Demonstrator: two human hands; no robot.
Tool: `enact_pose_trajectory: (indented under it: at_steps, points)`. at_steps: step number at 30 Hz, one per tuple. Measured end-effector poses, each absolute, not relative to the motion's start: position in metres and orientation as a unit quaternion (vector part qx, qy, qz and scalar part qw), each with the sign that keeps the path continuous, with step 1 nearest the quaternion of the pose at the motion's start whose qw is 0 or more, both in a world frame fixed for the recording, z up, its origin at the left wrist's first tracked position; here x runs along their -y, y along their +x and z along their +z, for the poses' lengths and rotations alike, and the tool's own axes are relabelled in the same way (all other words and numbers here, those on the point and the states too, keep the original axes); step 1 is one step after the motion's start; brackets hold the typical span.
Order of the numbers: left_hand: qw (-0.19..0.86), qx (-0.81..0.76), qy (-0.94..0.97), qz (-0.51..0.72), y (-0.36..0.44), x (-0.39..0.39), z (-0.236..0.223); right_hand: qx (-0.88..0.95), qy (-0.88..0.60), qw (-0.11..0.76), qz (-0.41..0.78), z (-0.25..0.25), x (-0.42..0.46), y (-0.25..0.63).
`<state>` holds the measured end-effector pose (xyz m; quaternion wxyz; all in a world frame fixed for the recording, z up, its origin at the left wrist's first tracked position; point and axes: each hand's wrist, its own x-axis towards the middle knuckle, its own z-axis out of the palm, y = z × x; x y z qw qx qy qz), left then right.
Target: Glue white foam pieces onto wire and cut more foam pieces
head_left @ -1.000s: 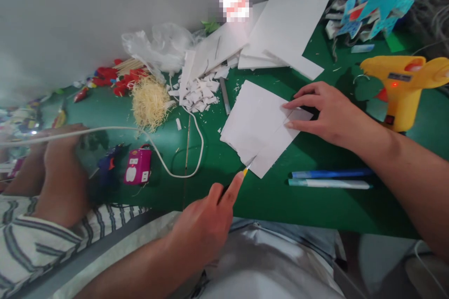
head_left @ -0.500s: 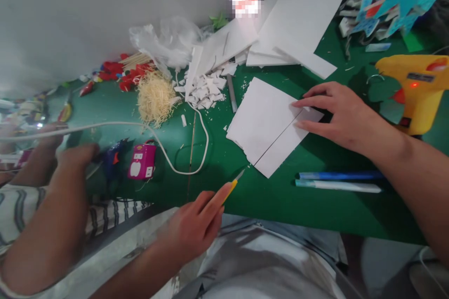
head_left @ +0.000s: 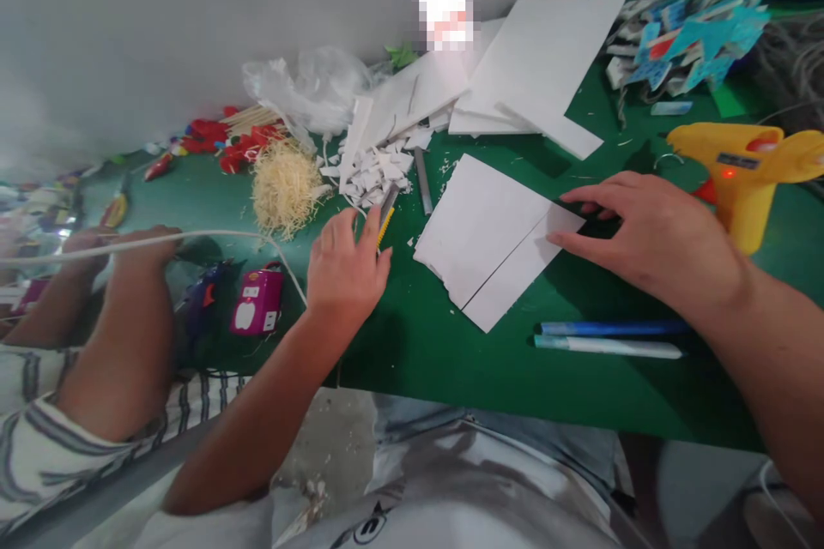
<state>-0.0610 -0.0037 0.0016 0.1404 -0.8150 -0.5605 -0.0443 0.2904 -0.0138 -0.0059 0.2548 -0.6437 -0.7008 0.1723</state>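
A white foam board (head_left: 486, 227) lies flat on the green table, with a dark straight line marking off a strip along its right side. My right hand (head_left: 644, 219) is at the strip's far end, thumb on the strip and fingertips at its upper edge. Left of the board, my left hand (head_left: 348, 266) rests low over the table with a yellow craft knife (head_left: 385, 227) between index finger and thumb. The knife points away from me toward the white scraps (head_left: 377, 174); part of it is hidden under the fingers.
A grey metal strip (head_left: 423, 180) lies beyond the board. At right are a yellow glue gun (head_left: 747, 180), a blue pen (head_left: 611, 328) and a white pen (head_left: 611, 346). Larger white boards (head_left: 547, 51) lie behind. A purple box (head_left: 257, 302) and another person's arm (head_left: 138, 317) are at left.
My left hand has moved forward and left with the craft knife, from the board's near edge to beside the scraps. My right hand stays at the board, its fingertips shifted slightly.
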Motion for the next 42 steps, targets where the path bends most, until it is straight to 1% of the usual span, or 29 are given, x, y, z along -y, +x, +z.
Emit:
enact_pose_trajectory:
  at_steps: [1,3,5,7,12,16,19,23,27,29,31,35,39,42]
  points:
    - [0.131,0.528,-0.836,-0.071,-0.052,0.003,0.0,0.703,-0.642,0.251,0.174,-0.006,0.014,0.29]
    - [0.075,0.439,-0.889,-0.105,-0.033,0.007,-0.006,0.706,-0.637,0.25,0.179,-0.006,0.015,0.288]
    - [0.014,0.392,-0.915,-0.096,-0.014,0.011,-0.013,0.699,-0.639,0.261,0.188,-0.004,0.015,0.285]
    - [-0.012,0.393,-0.916,-0.075,-0.002,0.014,-0.021,0.664,-0.659,0.282,0.214,-0.001,0.016,0.282]
    - [-0.018,0.395,-0.913,-0.099,0.002,0.013,-0.029,0.53,-0.705,0.341,0.325,0.008,0.017,0.28]
    - [-0.032,0.4,-0.909,-0.109,-0.001,0.012,-0.029,0.439,-0.692,0.417,0.393,0.008,0.015,0.28]
    - [-0.038,0.397,-0.907,-0.135,-0.002,0.013,-0.029,0.382,-0.653,0.47,0.454,0.002,0.012,0.278]
    - [-0.054,0.4,-0.897,-0.18,-0.003,0.015,-0.027,0.342,-0.582,0.464,0.574,0.001,0.011,0.272]
    - [-0.07,0.418,-0.86,-0.284,-0.012,0.011,-0.024,0.331,-0.553,0.484,0.592,0.01,0.014,0.268]
    - [-0.12,0.438,-0.826,-0.333,-0.017,0.007,-0.023,0.332,-0.534,0.489,0.605,0.017,0.015,0.267]
    - [-0.198,0.457,-0.787,-0.365,-0.019,0.004,-0.023,0.336,-0.515,0.481,0.625,0.021,0.017,0.267]
    - [-0.337,0.452,-0.739,-0.369,-0.016,0.002,-0.021,0.333,-0.469,0.474,0.666,0.026,0.019,0.264]
    - [-0.396,0.442,-0.724,-0.352,-0.01,0.006,-0.02,0.33,-0.432,0.481,0.688,0.029,0.02,0.262]
    - [-0.407,0.44,-0.729,-0.33,-0.008,0.007,-0.021,0.337,-0.431,0.491,0.678,0.032,0.02,0.261]
